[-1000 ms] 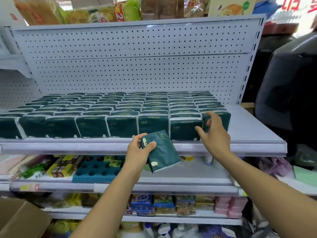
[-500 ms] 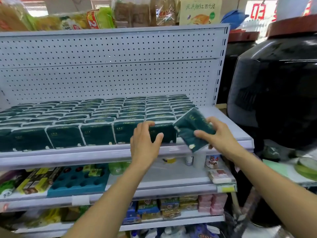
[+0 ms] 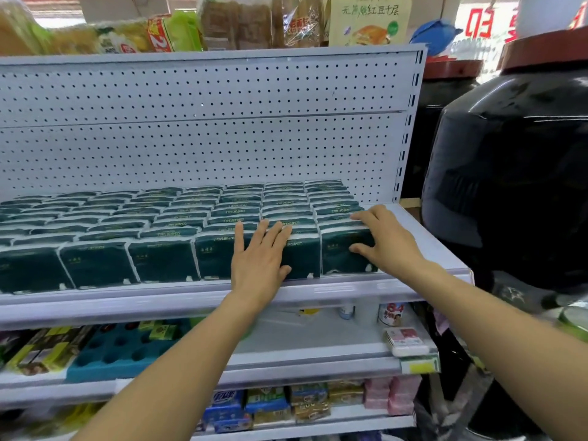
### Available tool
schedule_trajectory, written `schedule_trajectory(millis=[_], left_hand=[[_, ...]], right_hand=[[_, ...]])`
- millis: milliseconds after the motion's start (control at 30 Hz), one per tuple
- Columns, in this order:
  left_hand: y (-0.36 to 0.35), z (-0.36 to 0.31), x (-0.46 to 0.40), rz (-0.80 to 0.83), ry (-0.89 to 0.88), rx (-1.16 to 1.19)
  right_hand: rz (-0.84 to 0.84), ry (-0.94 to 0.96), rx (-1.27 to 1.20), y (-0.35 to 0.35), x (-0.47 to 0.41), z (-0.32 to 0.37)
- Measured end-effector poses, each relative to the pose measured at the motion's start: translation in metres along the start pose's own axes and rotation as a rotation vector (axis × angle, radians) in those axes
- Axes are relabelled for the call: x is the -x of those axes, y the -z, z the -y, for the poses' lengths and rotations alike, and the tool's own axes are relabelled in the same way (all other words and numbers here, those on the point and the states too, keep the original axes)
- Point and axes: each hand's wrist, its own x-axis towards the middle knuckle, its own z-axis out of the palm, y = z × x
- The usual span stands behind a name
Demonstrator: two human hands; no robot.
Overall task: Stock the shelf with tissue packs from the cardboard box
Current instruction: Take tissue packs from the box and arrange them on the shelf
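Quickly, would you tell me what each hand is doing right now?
Left hand: open, fingers flat against a front-row tissue pack.
Right hand: gripping the rightmost front pack.

Dark green tissue packs point(image 3: 165, 262) in smooth, lightly glossy plastic film, white at the seams, fill a painted metal shelf point(image 3: 413, 246) with a satin pale grey finish. Behind them stands a matt perforated metal back panel point(image 3: 206, 138). At right, a large black jar point(image 3: 515, 186) shows a hard, highly glossy glazed surface catching reflections. Above the panel, snack bags point(image 3: 241, 23) of clear and printed crinkled plastic shine. Below, a blue tray point(image 3: 121, 354) looks like matt moulded plastic.
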Motion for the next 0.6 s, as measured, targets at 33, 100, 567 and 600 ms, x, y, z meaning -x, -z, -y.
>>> schedule_trajectory(millis=[33,100,567,600], left_hand=[[-0.001,0.000,0.001,-0.005,0.000,0.005],[-0.002,0.000,0.001,-0.010,-0.002,0.010],[0.014,0.008,0.022,-0.024,0.014,0.126],[0.016,0.013,0.033,-0.094,0.015,0.148]], right_hand=[[-0.048,0.007,0.036,-0.004,0.001,0.002],[-0.095,0.018,0.101,-0.010,0.003,0.004],[-0.203,0.067,0.168,-0.017,0.028,0.046],[-0.240,0.095,0.144,-0.016,0.034,0.056]])
